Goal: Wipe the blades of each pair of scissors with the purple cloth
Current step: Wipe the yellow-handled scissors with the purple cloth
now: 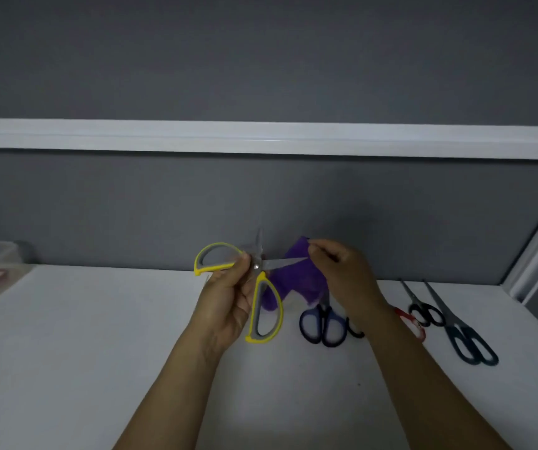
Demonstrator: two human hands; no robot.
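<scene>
Fingers (244,266) of the left hand (228,300) curl round the pivot of the yellow scissors (262,308), held wide open above the tabletop (98,336). The right hand (345,274) pinches the purple cloth (293,280) over the tip of one blade (277,263); the other blade, blurred, points up bare. This pair seems half wiped. The blue scissors (323,323), black scissors (425,311), dark scissors (466,339) and a partly hidden red pair (409,319) lie to the right, probably not yet wiped.

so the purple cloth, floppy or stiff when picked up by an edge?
Likely floppy: the cloth droops in folds below the right hand pinching it. Probably light, since a fingertip pinch carries it. Pushed, it would likely bunch, not slide.
</scene>
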